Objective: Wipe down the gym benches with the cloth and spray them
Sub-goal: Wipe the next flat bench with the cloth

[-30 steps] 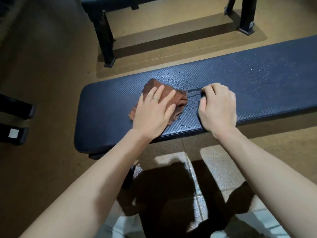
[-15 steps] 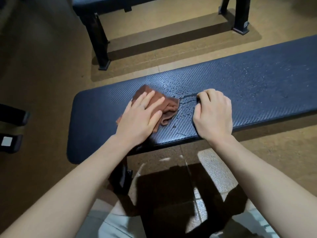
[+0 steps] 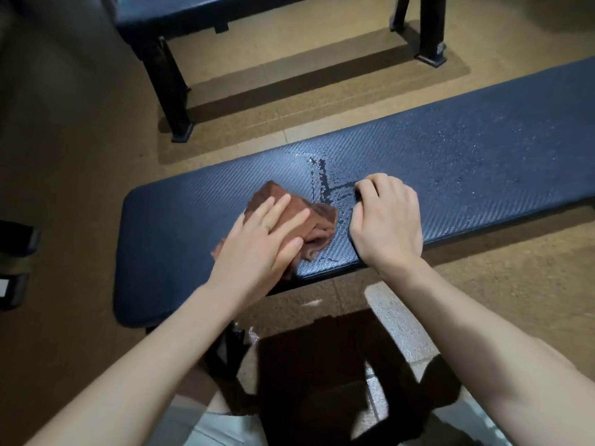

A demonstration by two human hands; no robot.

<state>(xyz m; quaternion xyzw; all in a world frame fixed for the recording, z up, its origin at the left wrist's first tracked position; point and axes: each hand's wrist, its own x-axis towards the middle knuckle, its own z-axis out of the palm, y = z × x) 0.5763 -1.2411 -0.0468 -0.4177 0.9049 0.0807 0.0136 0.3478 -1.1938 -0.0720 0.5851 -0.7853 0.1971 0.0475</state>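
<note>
A long dark blue padded bench (image 3: 483,162) runs across the view, its top beaded with spray droplets. A crumpled brown cloth (image 3: 318,217) lies on the pad near its left end. My left hand (image 3: 267,239) presses flat on the cloth with fingers straight. Just right of it, my right hand (image 3: 386,220) rests on the wet pad with fingers curled around a dark object (image 3: 356,196), mostly hidden under the palm. A wet streak (image 3: 322,178) shows just beyond the cloth.
A second dark bench (image 3: 167,14) on black legs (image 3: 170,88) stands beyond on the brown floor. Dark equipment ends (image 3: 16,239) stick in from the left edge. Pale tiles (image 3: 396,320) and my shadow lie below the near bench.
My left hand has dragged the cloth a little left and toward the near edge, leaving a wet streak uncovered. My right hand has stayed where it was on the pad.
</note>
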